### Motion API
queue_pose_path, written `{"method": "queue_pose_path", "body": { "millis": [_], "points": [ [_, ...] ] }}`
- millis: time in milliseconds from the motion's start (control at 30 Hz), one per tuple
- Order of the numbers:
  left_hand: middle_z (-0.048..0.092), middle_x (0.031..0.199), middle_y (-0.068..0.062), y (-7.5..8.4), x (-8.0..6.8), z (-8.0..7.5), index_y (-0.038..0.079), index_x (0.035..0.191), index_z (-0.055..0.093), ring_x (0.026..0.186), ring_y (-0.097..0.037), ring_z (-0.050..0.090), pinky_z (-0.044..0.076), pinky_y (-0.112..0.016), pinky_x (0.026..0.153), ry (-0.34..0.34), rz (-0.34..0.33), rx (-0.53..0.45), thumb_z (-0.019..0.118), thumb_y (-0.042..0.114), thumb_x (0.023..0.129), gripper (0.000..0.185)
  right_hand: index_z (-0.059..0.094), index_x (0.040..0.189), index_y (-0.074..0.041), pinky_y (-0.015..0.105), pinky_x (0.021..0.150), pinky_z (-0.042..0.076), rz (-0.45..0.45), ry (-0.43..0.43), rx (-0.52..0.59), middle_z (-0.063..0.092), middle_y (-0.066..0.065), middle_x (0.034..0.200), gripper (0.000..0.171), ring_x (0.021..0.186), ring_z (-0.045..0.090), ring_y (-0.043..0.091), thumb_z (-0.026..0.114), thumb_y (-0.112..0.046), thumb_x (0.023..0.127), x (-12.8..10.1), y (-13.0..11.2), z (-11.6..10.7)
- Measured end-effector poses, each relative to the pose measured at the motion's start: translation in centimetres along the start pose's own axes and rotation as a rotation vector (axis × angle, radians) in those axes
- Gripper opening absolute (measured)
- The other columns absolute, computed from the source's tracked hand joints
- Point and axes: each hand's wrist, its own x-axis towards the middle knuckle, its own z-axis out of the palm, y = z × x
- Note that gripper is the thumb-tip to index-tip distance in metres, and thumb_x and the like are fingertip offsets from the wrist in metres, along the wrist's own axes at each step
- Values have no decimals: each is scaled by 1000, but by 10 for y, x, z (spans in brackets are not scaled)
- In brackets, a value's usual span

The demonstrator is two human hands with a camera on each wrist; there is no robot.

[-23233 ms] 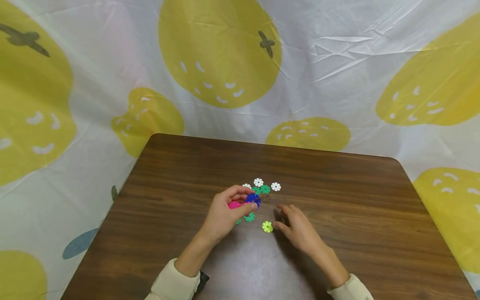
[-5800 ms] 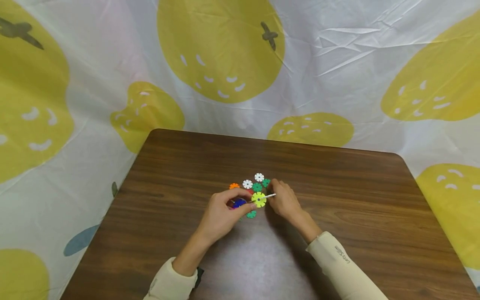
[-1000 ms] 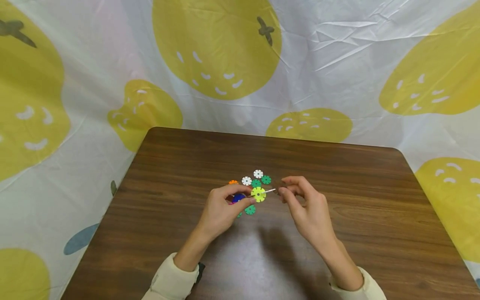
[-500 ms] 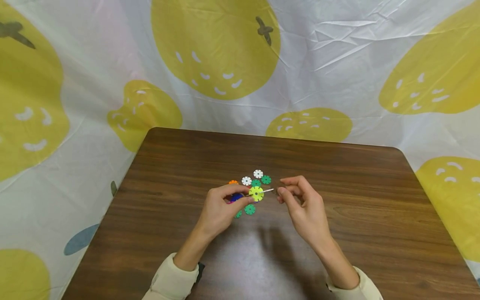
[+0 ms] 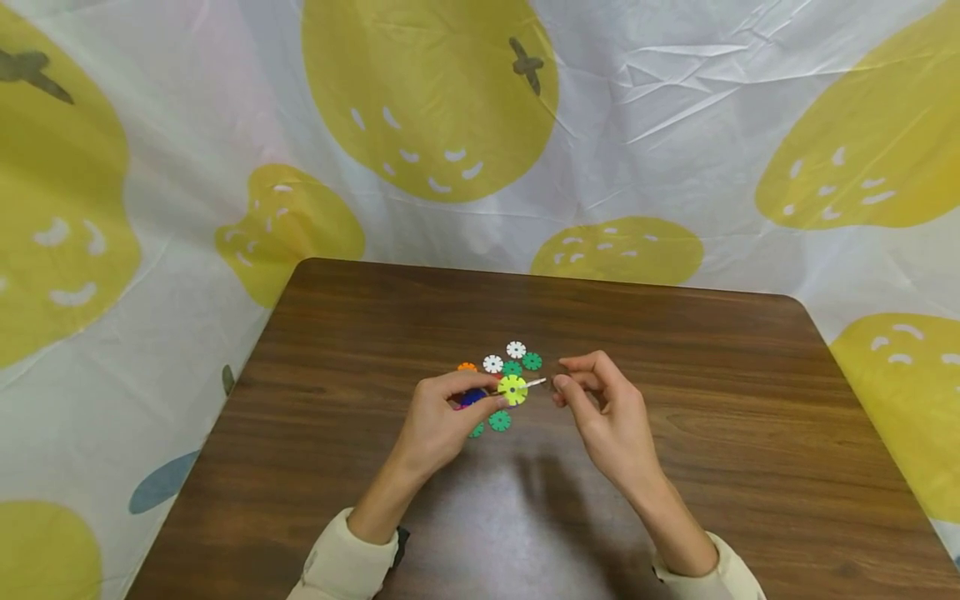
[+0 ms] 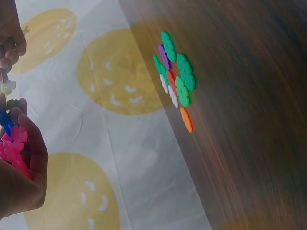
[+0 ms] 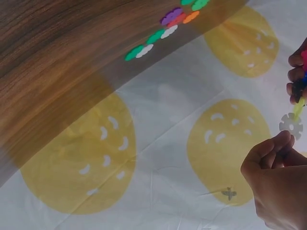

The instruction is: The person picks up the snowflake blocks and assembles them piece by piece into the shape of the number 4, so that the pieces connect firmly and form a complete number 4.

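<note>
Gripping linked discs (image 5: 512,397) in the left hand (image 5: 442,419).
Exposing white disc (image 7: 286,125), likely for joining; holding right hand (image 5: 612,417) curled nearby, cannot tell if around anything.

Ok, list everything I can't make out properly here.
Head view: part of the blue disc, hidden by the left hand.
Head view: whether the right hand pinches anything; a dark piece would blend into the brown table.
Left wrist view: how many pink discs there are; they overlap and the left hand covers some.
Right wrist view: the full green disc, cut off by the top edge.
</note>
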Motion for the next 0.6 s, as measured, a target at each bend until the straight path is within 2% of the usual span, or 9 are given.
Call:
{"method": "queue_pose_path", "body": {
  "millis": [300,500,600],
  "points": [
    [80,102,-7,-1,0,-2,10,103,82,84,-20,70,61,-26,74,7,-12,-4,86,14,84,20,66,110,-1,17,66,54,29,-25,23,73,16,76,13,71,68,6,68,-3,98,2,0,3],
    [80,102,-6,-2,2,-6,12,100,81,79,-21,66,56,-23,67,-37,-33,57,87,16,83,19,66,111,-7,22,72,58,90,-144,-59,75,5,80,12,75,72,12,67,-10,99,7,-5,-8],
    [79,99,-3,-1,4,-8,14,99,81,78,-19,66,54,-21,65,-73,-42,109,87,19,83,18,69,106,-12,23,72,57,91,-171,-127,75,-1,80,8,75,71,10,69,-14,99,10,-4,-14]
  ]
}}
